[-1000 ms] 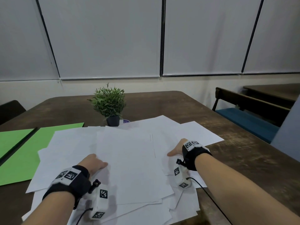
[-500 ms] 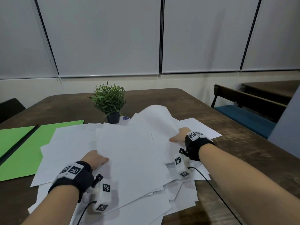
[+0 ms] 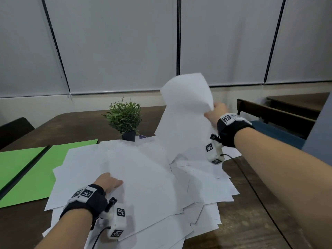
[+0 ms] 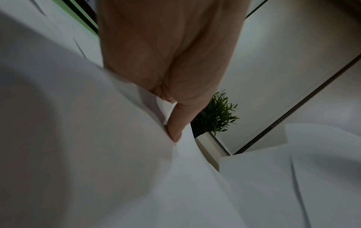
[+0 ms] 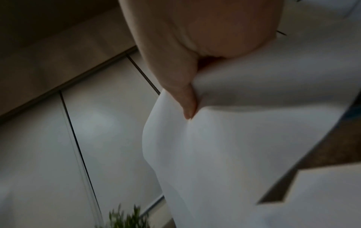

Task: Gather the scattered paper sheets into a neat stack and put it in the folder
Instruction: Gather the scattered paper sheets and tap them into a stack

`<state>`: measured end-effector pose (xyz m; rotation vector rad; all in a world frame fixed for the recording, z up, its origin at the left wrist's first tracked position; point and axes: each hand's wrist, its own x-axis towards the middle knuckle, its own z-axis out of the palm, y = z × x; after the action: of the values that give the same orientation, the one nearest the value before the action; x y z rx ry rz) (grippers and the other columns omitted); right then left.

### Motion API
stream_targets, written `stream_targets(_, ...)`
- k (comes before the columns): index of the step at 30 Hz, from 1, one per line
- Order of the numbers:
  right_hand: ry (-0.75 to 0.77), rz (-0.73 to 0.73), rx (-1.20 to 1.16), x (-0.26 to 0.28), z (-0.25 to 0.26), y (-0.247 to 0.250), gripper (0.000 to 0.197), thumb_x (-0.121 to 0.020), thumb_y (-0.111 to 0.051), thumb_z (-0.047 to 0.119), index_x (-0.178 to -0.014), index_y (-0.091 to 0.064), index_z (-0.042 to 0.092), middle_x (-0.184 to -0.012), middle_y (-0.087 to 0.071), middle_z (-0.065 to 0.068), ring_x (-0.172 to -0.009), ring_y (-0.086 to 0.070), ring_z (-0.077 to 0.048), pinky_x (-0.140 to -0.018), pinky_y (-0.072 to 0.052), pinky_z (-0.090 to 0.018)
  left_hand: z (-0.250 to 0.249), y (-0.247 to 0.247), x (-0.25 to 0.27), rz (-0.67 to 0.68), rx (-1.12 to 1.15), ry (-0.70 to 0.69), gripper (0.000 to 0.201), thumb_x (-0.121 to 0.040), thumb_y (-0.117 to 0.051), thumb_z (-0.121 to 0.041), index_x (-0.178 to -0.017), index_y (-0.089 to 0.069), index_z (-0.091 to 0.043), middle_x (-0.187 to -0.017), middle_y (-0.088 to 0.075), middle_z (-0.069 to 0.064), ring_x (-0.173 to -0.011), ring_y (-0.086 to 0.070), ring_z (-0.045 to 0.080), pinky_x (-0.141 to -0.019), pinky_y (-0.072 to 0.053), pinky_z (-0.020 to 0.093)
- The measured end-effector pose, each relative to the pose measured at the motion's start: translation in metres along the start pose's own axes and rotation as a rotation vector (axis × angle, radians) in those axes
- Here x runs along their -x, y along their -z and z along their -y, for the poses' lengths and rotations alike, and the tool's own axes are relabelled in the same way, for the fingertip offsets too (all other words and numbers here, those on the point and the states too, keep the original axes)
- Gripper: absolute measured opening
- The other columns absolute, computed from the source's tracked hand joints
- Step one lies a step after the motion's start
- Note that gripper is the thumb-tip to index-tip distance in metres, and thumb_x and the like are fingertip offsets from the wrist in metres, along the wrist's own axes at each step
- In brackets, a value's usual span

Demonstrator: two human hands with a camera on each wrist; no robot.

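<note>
On a dark wooden table, a sprawl of loose white paper sheets is mid-gathering, none yet squared into a stack. The open bright green card folder lies at the left, partly under the sheets. The right hand pinches a raised, curling white sheet by its edge; the left hand grips sheets in the pile. Next, presumably, the lifted sheet comes onto the pile, edges aligned.

The paper sheets lie on the table, folder left, plant behind.
</note>
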<state>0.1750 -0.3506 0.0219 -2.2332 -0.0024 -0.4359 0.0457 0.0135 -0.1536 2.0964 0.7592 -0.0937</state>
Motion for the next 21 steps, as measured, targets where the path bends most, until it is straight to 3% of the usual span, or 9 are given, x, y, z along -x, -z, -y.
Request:
stream_targets(4, 0.08, -0.084, -0.096, -0.006, 0.028, 0.026, 0.025, -0.082, -0.063, 0.011, -0.107, -0.064, 0.01, -0.092, -0.062, -0.006, -0.085, -0.058, -0.024, -0.075, -0.044, -0.028, -0.005, 0.0, 0.006, -0.002, 0.059, 0.036, 0.053, -0.097, -0.052, -0.026, -0.133, -0.041, 0.011, -0.133, -0.049, 0.025, -0.119, -0.051, 0.039, -0.104, -0.04, 0.043)
stream_targets(7, 0.103, -0.109, -0.182, -0.006, 0.037, 0.029, 0.007, -0.079, -0.064, 0.011, -0.085, -0.061, 0.011, -0.078, -0.061, -0.004, -0.072, -0.056, -0.023, -0.063, -0.043, -0.026, -0.005, 0.0, 0.011, 0.013, 0.237, 0.053, 0.067, -0.096, -0.045, -0.047, -0.139, -0.038, 0.005, -0.141, -0.042, 0.025, -0.126, -0.044, 0.039, -0.109, -0.035, 0.046)
stream_targets(9, 0.109, -0.11, -0.22, -0.003, 0.038, 0.027, 0.013, -0.08, -0.064, 0.011, -0.072, -0.053, 0.015, -0.069, -0.055, -0.001, -0.063, -0.051, -0.02, -0.054, -0.039, -0.025, -0.001, 0.0, 0.007, 0.024, 0.325, 0.057, 0.074, -0.094, -0.041, -0.056, -0.143, -0.034, -0.001, -0.146, -0.038, 0.021, -0.131, -0.04, 0.037, -0.111, -0.032, 0.047)
stream_targets(12, 0.099, -0.126, -0.234, -0.001, 0.038, 0.027, 0.011, -0.08, -0.065, 0.015, -0.085, -0.059, 0.007, -0.077, -0.057, -0.005, -0.071, -0.051, -0.022, -0.057, -0.037, -0.025, -0.003, 0.001, 0.015, 0.022, 0.347, 0.06, 0.075, -0.095, -0.036, -0.058, -0.145, -0.031, -0.002, -0.148, -0.035, 0.02, -0.134, -0.037, 0.036, -0.112, -0.03, 0.047)
stream_targets(14, 0.095, -0.137, -0.244, -0.002, 0.042, 0.033, 0.011, -0.079, -0.066, 0.015, -0.083, -0.06, 0.007, -0.077, -0.057, -0.005, -0.073, -0.052, -0.022, -0.058, -0.039, -0.025, -0.006, 0.002, 0.02, 0.02, 0.346, 0.051, 0.076, -0.095, -0.034, -0.058, -0.146, -0.03, -0.002, -0.15, -0.033, 0.02, -0.136, -0.035, 0.036, -0.113, -0.029, 0.047)
stream_targets(21, 0.124, -0.135, -0.349, -0.007, 0.08, 0.082, 0.031, -0.08, -0.072, 0.011, -0.109, -0.064, 0.006, -0.097, -0.064, -0.008, -0.092, -0.064, -0.026, -0.084, -0.054, -0.038, -0.009, 0.001, 0.02, 0.016, 0.357, 0.05, 0.08, -0.095, -0.028, -0.062, -0.147, -0.027, -0.001, -0.151, -0.03, 0.019, -0.137, -0.033, 0.036, -0.113, -0.027, 0.048)
